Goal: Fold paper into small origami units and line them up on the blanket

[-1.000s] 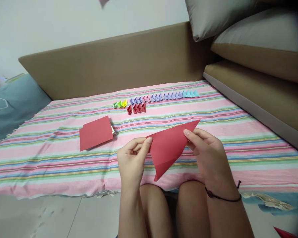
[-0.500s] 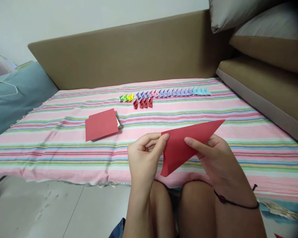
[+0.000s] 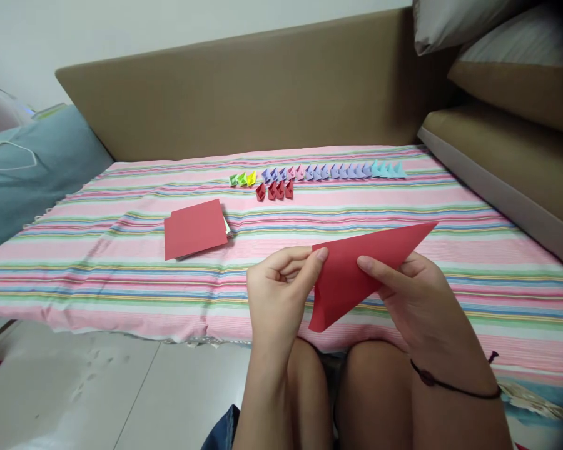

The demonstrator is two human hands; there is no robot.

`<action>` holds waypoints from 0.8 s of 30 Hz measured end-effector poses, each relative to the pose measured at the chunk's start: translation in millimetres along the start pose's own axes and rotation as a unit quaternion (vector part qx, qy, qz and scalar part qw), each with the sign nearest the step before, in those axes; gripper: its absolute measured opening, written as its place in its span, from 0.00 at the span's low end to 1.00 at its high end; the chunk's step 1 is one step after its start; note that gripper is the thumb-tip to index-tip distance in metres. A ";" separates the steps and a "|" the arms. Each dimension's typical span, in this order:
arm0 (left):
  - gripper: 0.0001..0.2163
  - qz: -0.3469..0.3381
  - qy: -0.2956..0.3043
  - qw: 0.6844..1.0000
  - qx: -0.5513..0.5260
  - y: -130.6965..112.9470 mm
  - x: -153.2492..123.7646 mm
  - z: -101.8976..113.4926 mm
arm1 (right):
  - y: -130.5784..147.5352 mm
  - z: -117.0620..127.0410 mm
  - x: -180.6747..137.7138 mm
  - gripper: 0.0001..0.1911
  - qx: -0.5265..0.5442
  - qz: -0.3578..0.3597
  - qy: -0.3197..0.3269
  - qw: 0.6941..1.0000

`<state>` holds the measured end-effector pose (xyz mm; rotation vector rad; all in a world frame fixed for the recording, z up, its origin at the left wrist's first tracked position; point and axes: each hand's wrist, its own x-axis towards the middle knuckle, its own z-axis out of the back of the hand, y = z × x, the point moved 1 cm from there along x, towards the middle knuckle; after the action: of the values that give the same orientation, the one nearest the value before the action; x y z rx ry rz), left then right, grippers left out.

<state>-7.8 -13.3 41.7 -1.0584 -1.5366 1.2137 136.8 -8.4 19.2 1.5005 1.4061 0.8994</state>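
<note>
Red paper (image 3: 356, 269), folded into a long triangle, is held up in front of the knees, over the near edge of the bed (image 3: 98, 250), with its long point aimed toward the bed's right edge and its short point hanging down. The triangle's left corner is pinched in the grip of the left hand (image 3: 279, 294), thumb on the near face and fingers curled behind. The grip of the right hand (image 3: 417, 300) is closed on the right part of the sheet, the thumb laid across the red face and the fingers hidden behind it; a dark cord bracelet (image 3: 450, 385) is worn on that wrist. Compared with a second ago, the triangle is seen turned flatter, its long point reaching farther past the right hand, while both pinches are kept at the same places. A stack of red squares (image 3: 194, 228) lies unmoved on the striped cover toward the bed's middle, left of the hands. Farther back, toward the far edge, a row of small folded pieces (image 3: 319, 172) in green, yellow, purple, pink and blue is laid out as before, with four red folded pieces (image 3: 274, 190) just in front of it.
</note>
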 end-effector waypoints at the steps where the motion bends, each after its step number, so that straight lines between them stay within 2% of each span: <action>1: 0.05 0.001 0.002 1.000 0.000 0.2 0.1 0.2 | -0.1 -0.2 0.0 0.12 -0.001 0.000 -0.001 1.000; 17: 0.06 0.016 0.007 1.000 -0.021 4.2 1.0 0.8 | 2.3 0.4 0.9 0.10 0.013 -0.013 0.012 1.000; 24: 0.07 0.007 -0.038 0.998 -0.047 12.1 5.7 3.4 | -2.4 -2.5 -0.8 0.09 -0.026 -0.081 0.132 0.988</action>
<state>-11.3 -6.7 30.1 -1.0953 -1.6610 1.2135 133.5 -8.9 17.9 1.2421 1.6557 1.0526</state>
